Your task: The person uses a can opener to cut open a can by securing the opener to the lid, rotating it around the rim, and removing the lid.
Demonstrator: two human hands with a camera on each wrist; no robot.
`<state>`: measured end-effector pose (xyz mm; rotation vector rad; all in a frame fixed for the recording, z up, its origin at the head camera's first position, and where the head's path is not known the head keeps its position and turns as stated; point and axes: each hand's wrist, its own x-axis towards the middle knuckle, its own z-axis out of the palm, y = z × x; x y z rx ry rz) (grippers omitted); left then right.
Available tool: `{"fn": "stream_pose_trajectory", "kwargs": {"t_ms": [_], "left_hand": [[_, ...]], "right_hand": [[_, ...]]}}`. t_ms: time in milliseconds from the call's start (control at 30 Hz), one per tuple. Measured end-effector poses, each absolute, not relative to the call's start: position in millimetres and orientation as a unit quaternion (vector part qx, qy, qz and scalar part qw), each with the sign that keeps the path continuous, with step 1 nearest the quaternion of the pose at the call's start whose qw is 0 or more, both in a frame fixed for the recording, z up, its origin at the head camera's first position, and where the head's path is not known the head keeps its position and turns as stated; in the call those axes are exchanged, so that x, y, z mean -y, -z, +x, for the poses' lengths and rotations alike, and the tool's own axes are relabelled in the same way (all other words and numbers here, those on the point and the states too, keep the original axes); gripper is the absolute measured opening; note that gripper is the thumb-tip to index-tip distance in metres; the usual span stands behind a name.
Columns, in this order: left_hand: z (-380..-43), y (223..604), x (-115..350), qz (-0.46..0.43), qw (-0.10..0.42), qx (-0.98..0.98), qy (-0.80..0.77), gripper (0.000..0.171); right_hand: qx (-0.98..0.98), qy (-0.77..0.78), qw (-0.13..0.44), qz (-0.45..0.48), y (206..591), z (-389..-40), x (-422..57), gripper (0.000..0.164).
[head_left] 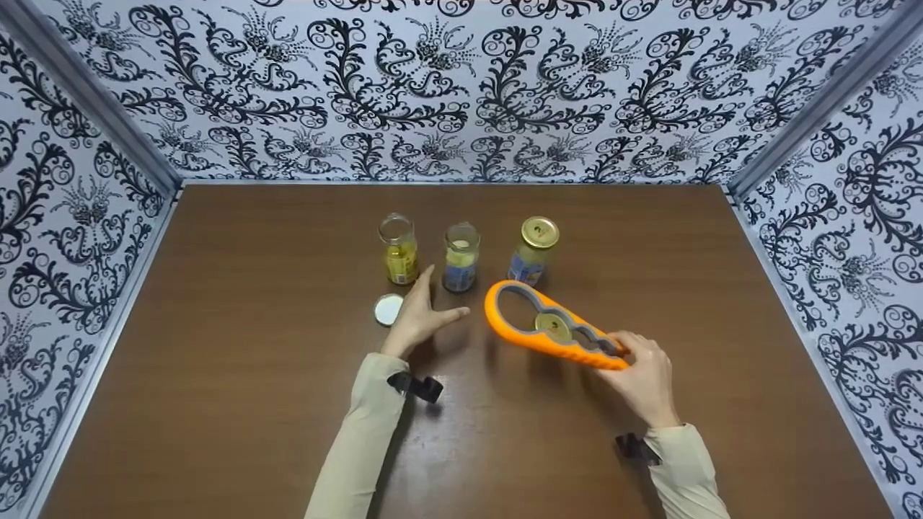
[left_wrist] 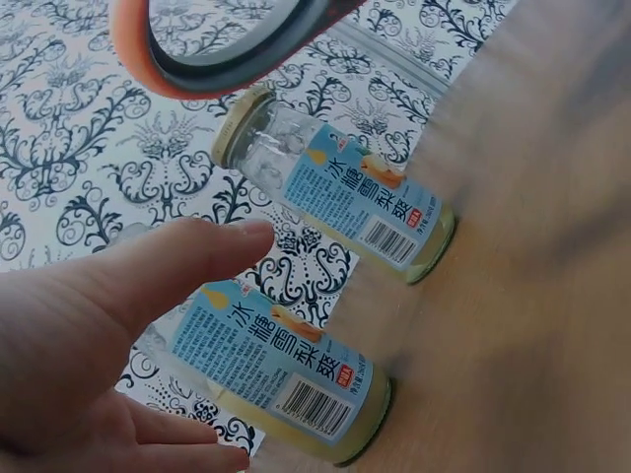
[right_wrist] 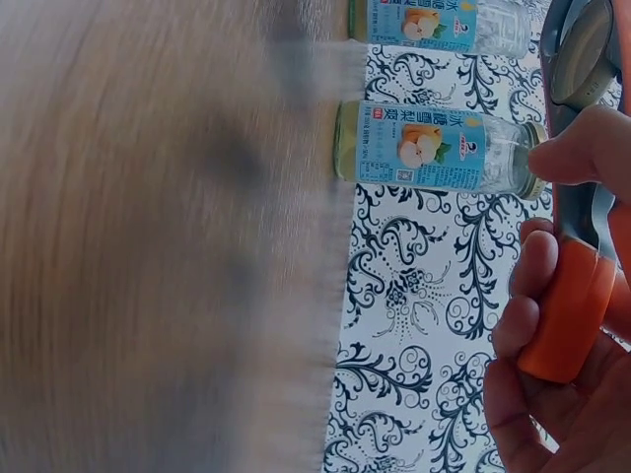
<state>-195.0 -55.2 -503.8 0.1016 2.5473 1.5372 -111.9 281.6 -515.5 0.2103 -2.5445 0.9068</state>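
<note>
My right hand [head_left: 644, 375] grips the handle end of an orange jar opener [head_left: 505, 333] with a grey inner lining, held above the table. A gold lid [head_left: 554, 328] sits within the opener's middle opening. My left hand [head_left: 422, 315], its thumb and fingers spread apart, is just in front of an uncapped blue-labelled jar [head_left: 460, 277] of pale contents. In the left wrist view that jar [left_wrist: 286, 365] lies partly behind the hand. To the right stands a similar blue-labelled jar [head_left: 530, 263] with its gold lid on. The orange handle [right_wrist: 567, 310] rests in my fingers in the right wrist view.
An uncapped jar with yellow contents [head_left: 402, 263] stands upright at the left of the row. Beside my left hand, a lid with its white inside up [head_left: 389, 309] lies on the brown table [head_left: 252, 346]. Patterned walls [head_left: 461, 94] enclose the back and sides.
</note>
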Motion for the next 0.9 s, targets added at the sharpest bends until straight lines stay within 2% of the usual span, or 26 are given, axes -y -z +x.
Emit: {"fn": "stream_pose_trajectory", "kwargs": {"t_ms": [100,400,700,900], "left_hand": [[-187,505,56,0.036,0.089,-0.852,-0.514,0.089],[-171,510,57,0.117,0.080,-0.835,-0.532,0.051],[-164,520,54,0.146,0.112,-0.769,-0.612,0.035],[-161,524,52,0.139,0.138,-0.737,-0.646,0.034]], "right_hand": [[0.917,-0.332,0.210,0.072,515,-112,-281,0.037],[0.913,-0.347,0.202,0.074,518,-112,-274,0.038],[0.910,-0.350,0.205,0.086,519,-113,-275,0.039],[0.909,-0.352,0.208,0.087,518,-113,-275,0.040]]}}
